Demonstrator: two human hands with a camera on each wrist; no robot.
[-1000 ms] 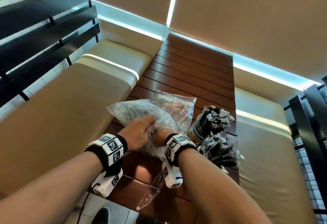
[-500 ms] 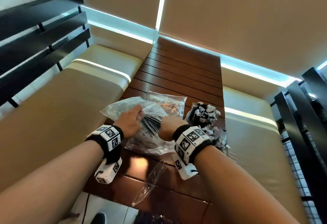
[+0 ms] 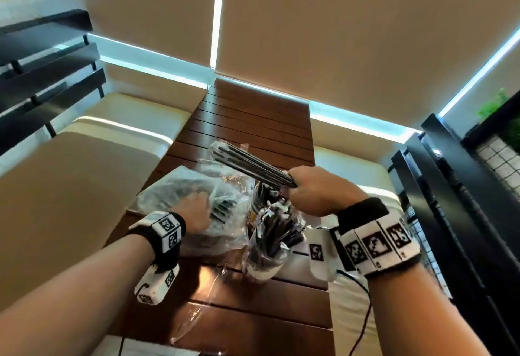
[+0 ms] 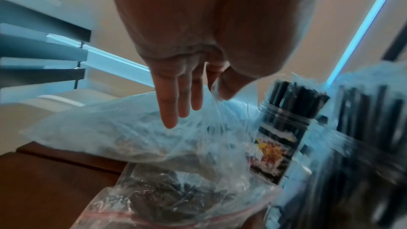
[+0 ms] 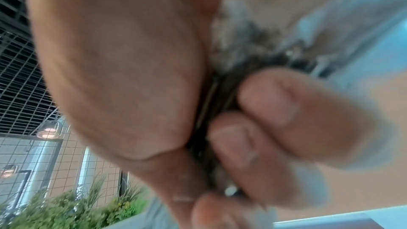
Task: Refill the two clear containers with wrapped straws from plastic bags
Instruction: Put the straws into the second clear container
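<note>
Slatted table [image 3: 253, 119]; right hand [image 3: 315, 192] grips straws [image 3: 247, 162]; left hand [image 3: 194, 212] flat on bag [image 3: 174, 186].

black straws [image 3: 253, 165], clear bag [image 3: 180, 186], brown table [image 3: 253, 119]

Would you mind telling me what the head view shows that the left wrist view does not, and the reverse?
Only the head view shows the right hand gripping a bundle of straws above the table, and both wristbands. Only the left wrist view shows the left hand with straight fingers on the bag, and a red-sealed bag lying nearer. Both show the left hand, that bag and a straw-filled container.
</note>
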